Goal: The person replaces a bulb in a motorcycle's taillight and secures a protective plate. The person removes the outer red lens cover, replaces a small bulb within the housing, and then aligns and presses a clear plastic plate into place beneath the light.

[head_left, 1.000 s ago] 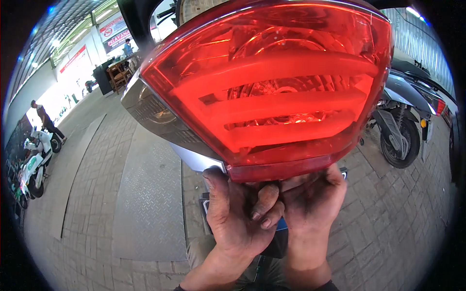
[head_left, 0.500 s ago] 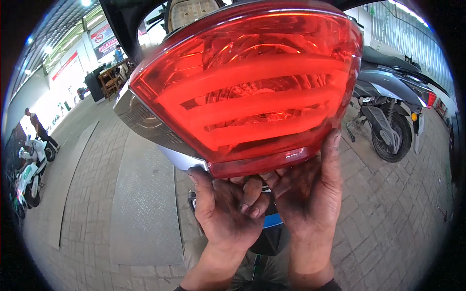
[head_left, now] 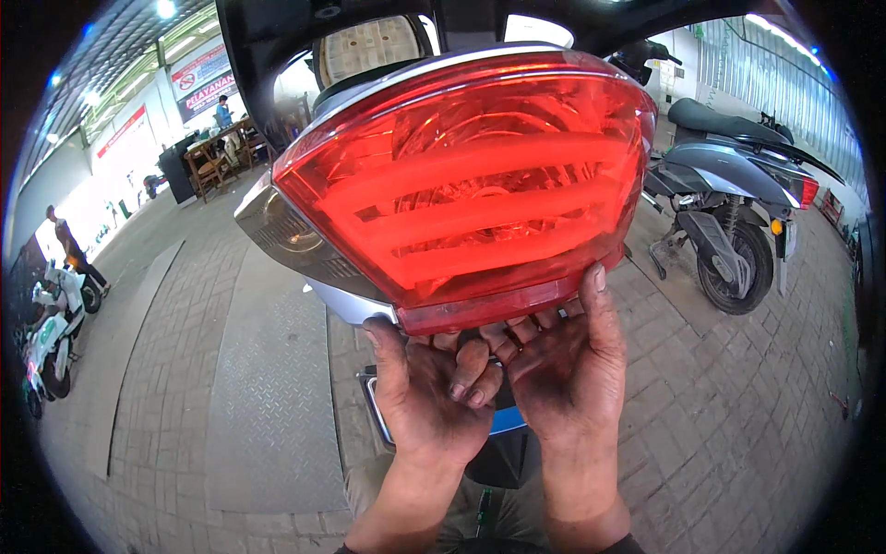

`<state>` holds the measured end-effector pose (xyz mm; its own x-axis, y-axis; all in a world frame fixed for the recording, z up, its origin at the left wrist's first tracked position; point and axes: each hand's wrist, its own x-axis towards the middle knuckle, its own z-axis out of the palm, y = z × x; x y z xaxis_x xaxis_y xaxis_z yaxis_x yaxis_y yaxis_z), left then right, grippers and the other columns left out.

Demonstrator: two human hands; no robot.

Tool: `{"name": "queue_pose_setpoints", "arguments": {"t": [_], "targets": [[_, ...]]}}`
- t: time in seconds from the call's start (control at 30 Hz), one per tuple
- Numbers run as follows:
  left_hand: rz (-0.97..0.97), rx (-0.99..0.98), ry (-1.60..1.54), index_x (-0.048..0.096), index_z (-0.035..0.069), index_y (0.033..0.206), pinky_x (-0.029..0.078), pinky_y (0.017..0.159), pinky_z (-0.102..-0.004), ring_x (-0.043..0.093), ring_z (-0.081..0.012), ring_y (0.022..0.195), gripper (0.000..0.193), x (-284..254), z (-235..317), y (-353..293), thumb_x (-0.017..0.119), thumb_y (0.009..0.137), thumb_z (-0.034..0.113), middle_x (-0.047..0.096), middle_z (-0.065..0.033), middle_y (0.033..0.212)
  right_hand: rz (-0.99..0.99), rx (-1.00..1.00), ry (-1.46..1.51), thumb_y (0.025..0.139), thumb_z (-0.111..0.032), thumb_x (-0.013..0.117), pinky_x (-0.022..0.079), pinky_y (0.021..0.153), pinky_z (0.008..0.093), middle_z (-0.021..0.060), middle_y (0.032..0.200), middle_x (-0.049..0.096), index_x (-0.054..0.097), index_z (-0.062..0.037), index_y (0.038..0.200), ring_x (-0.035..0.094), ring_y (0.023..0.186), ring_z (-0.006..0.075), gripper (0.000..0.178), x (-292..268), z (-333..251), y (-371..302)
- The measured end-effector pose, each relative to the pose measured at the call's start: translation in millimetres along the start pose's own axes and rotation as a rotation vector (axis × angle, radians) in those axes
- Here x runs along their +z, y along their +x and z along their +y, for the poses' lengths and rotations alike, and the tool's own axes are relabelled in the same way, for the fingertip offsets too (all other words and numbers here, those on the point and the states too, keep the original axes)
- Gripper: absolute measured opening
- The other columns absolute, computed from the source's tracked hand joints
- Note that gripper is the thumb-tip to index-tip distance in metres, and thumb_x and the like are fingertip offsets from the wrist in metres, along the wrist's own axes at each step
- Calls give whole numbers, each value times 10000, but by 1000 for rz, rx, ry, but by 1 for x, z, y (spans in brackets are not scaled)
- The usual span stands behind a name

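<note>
A large red tail light (head_left: 480,212) of a scooter fills the upper middle of the view, with a smoky side lens (head_left: 291,235) on its left. Silver trim (head_left: 346,300) runs beneath that lens. My left hand (head_left: 429,397) supports the light's lower left corner, its thumb at the edge of the trim and its fingers curled underneath. Palm up, my right hand (head_left: 572,374) grips the lower right, thumb against the red lens and fingers under the bottom edge. Both hands look smudged dark. The fingertips are partly hidden beneath the light.
Behind my wrists hangs a dark mudguard part with a blue strip (head_left: 508,422). A grey scooter (head_left: 738,194) is parked at right. White motorcycles (head_left: 55,337) and a person (head_left: 69,245) stand far left. A metal floor plate (head_left: 272,397) lies on the paving.
The tail light looks smaller and farther off, and more of the dark bodywork above it shows. My right hand has shifted slightly left, with its thumb still on the lens.
</note>
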<state>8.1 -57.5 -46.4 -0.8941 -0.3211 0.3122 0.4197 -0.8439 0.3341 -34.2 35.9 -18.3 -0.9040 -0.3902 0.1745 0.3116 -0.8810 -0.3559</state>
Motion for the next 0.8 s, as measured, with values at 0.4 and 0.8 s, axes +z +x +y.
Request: {"name": "queue_pose_setpoints", "arguments": {"t": [0.4,0.8], "targets": [[-12,-51,-150,501,47,1186,305,453,-189,338,-83,527,708,-1,-6,-1,427,819,648,635,-45,1031,-14,-28,-5,831,-346,611,435,892,404,72,1017,607,547,-64,1090,557,971,205,388,0,0,3],[-223,-28,-284,526,39,1157,350,517,-214,412,-117,672,432,-9,-16,6,495,875,365,578,-78,1055,-307,35,-14,864,-333,566,518,694,354,113,997,627,518,-27,1117,613,868,234,401,-3,-10,9]]}}
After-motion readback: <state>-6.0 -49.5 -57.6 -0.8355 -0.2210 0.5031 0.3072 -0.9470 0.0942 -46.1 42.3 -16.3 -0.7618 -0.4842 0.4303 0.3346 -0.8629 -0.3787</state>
